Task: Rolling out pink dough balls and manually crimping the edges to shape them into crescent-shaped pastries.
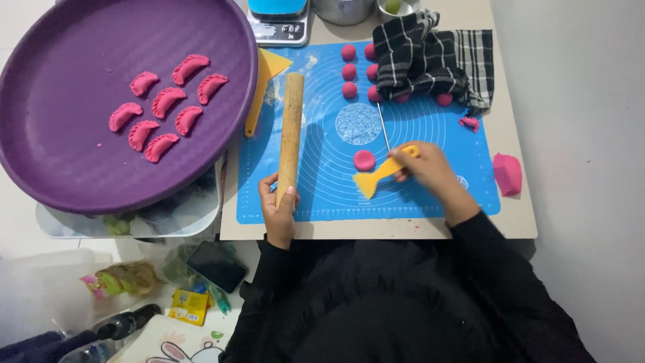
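I see the left hand (277, 210) wrapped round the near end of a wooden rolling pin (290, 138), pin lying lengthwise on the left part of the blue silicone mat (430, 195), far end pointing twd the yellow scraper (263, 86) at the mat's top-left corner. Right hand (430, 173) is closed on a small yellow spatula (379, 175), blade tip just below a pink dough disc (364, 160) near mat centre, not clearly touching it. A floured circle (358, 124) sits just beyond the disc. Pink dough balls (349, 70) line up at the far edge, some half under a black checked cloth (430, 57). Purple tray (40, 154) on the left holds crimped pink dumplings (166, 102). A pink dough lump (508, 173) lies off the mat, right side.
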